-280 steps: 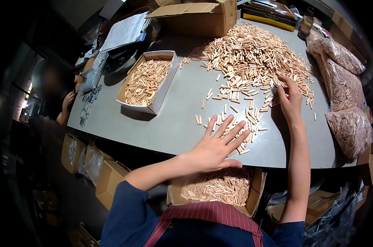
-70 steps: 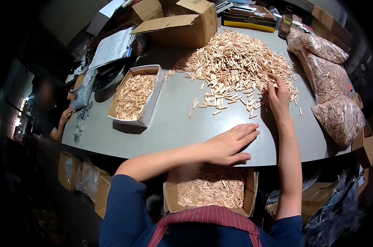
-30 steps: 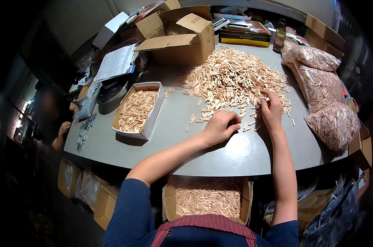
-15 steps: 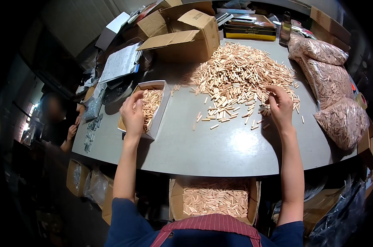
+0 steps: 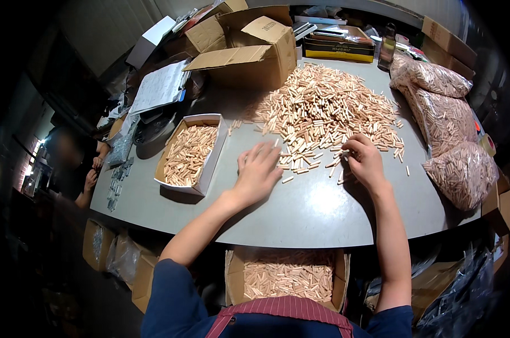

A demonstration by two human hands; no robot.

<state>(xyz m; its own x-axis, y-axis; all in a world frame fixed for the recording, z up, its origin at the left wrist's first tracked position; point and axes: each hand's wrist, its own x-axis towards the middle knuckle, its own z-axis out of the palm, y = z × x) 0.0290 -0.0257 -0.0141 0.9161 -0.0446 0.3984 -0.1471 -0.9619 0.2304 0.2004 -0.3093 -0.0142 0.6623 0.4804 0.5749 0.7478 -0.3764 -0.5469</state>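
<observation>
A large heap of short wooden dowels [image 5: 328, 107] lies on the grey table. At its front left edge is my left hand [image 5: 258, 174], palm down with fingers stretched out over a few loose dowels. My right hand [image 5: 366, 162] is at the heap's front right edge, its fingers curled and thumb and fingertips close together. Whatever they may pinch is hidden among the dowels. To the left of my left hand stands a white open box [image 5: 210, 169] filled with similar dowels, with neither hand touching it.
Clear bags of dowels [image 5: 443, 121] lie at the right. Below the table's front edge sits a carton [image 5: 235, 276] of dowels. An open cardboard box [image 5: 249, 65], a clipboard [image 5: 159, 87] and a bottle [image 5: 387, 48] stand farther back. Another person's hand [image 5: 90, 179] shows at the far left.
My left hand has moved right, from the white box to the heap's front edge. My right hand has shifted slightly left and nearer, its fingers more curled.
</observation>
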